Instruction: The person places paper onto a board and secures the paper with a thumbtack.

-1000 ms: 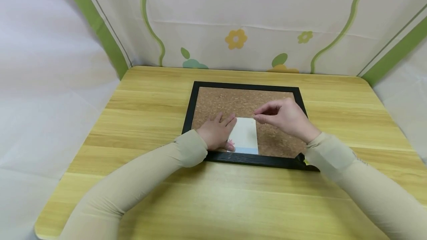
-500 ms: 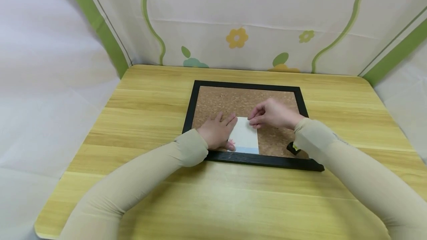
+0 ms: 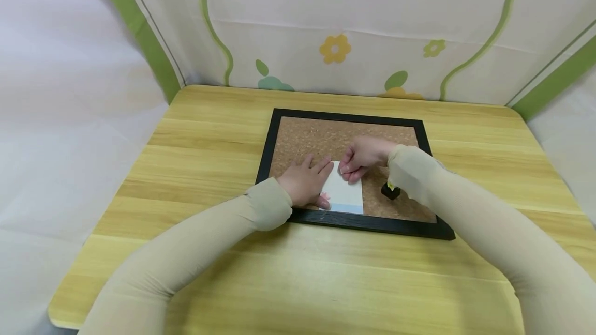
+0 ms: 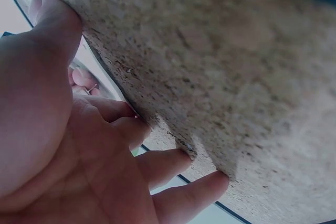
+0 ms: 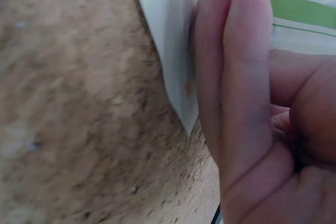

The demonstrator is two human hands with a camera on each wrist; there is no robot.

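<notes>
A white card [image 3: 342, 193] with a blue band and a pink figure along its lower end lies on a cork board [image 3: 302, 133]. Across the card's left edge my left hand [image 3: 304, 182] rests flat, fingers spread; its fingertips touch the cork in the left wrist view. My right hand [image 3: 363, 156] is over the card's upper right part, thumb and fingers together, pinching a small pin [image 4: 93, 87]. Only its thin point shows in the left wrist view; the fingers hide the rest. The right wrist view shows the card's corner [image 5: 186, 114] beside my fingers.
A raised black frame [image 3: 372, 224] borders the cork board. Under it is a light wooden table [image 3: 288, 278]. A small black block with a yellow mark [image 3: 390, 190] is by my right sleeve. A printed white curtain [image 3: 288, 40] stands behind the table.
My right hand has moved left and inward over the card, its wrist turning, still pinching the pin. The small black block moved along with the right wrist. My left hand stays on the card.
</notes>
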